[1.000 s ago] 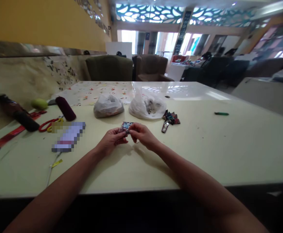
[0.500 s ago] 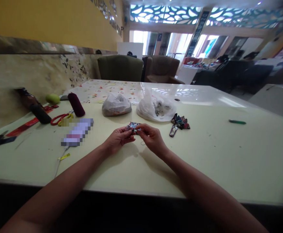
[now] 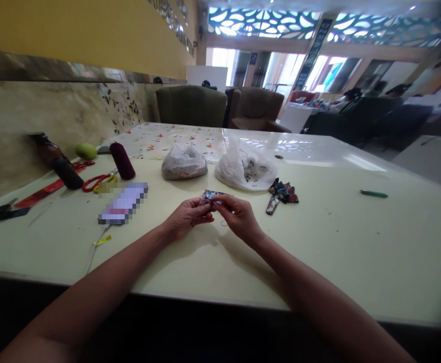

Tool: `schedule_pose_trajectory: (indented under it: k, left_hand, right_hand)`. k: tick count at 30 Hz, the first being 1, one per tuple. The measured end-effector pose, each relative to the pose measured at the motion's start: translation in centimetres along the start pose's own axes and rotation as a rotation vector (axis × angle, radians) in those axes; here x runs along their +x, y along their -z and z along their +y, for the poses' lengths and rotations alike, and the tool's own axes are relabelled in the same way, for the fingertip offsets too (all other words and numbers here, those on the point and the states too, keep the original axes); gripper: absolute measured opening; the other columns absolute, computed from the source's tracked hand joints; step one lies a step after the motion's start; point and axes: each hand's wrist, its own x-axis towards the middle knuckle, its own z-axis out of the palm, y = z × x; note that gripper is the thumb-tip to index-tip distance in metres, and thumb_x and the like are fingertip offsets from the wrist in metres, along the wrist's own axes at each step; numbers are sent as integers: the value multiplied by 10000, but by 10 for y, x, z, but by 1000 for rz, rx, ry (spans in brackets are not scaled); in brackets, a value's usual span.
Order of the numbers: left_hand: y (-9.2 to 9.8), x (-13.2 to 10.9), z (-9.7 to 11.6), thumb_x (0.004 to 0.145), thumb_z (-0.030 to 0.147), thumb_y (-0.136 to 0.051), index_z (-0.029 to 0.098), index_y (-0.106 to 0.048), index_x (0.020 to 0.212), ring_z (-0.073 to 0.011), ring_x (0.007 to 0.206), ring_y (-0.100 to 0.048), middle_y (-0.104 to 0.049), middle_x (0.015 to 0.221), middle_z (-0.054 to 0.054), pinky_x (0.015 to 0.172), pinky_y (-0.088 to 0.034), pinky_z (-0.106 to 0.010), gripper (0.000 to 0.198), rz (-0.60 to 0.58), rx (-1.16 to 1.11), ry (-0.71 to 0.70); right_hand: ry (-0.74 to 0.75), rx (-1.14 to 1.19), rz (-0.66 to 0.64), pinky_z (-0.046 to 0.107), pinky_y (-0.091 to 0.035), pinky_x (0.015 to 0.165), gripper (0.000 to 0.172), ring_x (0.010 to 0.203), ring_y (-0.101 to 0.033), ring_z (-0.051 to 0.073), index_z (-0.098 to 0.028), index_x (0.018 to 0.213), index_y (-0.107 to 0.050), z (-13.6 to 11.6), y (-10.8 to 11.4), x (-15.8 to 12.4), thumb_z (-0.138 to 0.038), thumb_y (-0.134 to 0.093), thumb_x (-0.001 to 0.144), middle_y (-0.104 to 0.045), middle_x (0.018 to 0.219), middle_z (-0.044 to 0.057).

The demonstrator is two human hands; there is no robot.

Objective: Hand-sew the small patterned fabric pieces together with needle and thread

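Observation:
A small patterned fabric piece (image 3: 210,194) is pinched between both my hands just above the cream table (image 3: 319,242). My left hand (image 3: 184,217) grips its near left edge with curled fingers. My right hand (image 3: 237,216) pinches its right side, fingers closed. A thin thread loop shows faintly under my right hand. Small snips (image 3: 271,204) and a pile of patterned fabric scraps (image 3: 284,191) lie just right of my hands.
Two white plastic bags (image 3: 184,164) (image 3: 245,171) sit behind my hands. At left lie a dark red thread spool (image 3: 122,160), red-handled scissors (image 3: 97,182), a black spool (image 3: 67,174), a green ball (image 3: 86,150) and a blurred-out item (image 3: 124,202). A green pen (image 3: 374,194) lies far right. Armchairs stand beyond.
The view has shifted slightly, so everything sits a little further right. Both hands keep hold of the fabric piece, with fingers drawn closer together over it.

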Motion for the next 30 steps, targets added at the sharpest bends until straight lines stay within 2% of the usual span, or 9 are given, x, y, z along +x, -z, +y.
schedule_pose_trajectory:
  k: [8, 17, 23, 30]
  left_hand:
    - [-1, -1, 1, 726, 294, -826, 139, -726, 924, -104, 736, -632, -682, 848, -16, 815, -519, -285, 270, -20, 73, 2]
    - [-1, -2, 2, 716, 298, -831, 136, -704, 919, -98, 726, -627, -664, 835, -7, 808, -512, -279, 289, -29, 75, 7]
    - [-1, -2, 1, 736, 318, -818, 155, -686, 997, -98, 719, -632, -650, 865, -1, 811, -528, -295, 334, -45, 91, 14]
    - [-2, -3, -2, 753, 325, -805, 203, -663, 1067, -105, 725, -635, -653, 919, -4, 790, -557, -312, 366, -67, 81, -44]
  right_hand:
    - [7, -74, -51, 213, -458, 597, 143, 613, -595, 106, -167, 946, -712, -3, 1, 1, -196, -599, 863, -711, 757, 18]
    - [50, -90, -114, 219, -427, 630, 93, 647, -570, 112, -166, 892, -678, -1, 2, 1, -162, -588, 870, -691, 773, 18]
    - [78, -177, -160, 237, -391, 646, 138, 659, -536, 125, -179, 765, -577, -2, 4, 1, -166, -543, 898, -640, 742, 17]
    - [26, -291, -181, 259, -345, 603, 165, 626, -492, 147, -208, 753, -463, -3, 2, -1, -194, -474, 917, -599, 728, 25]
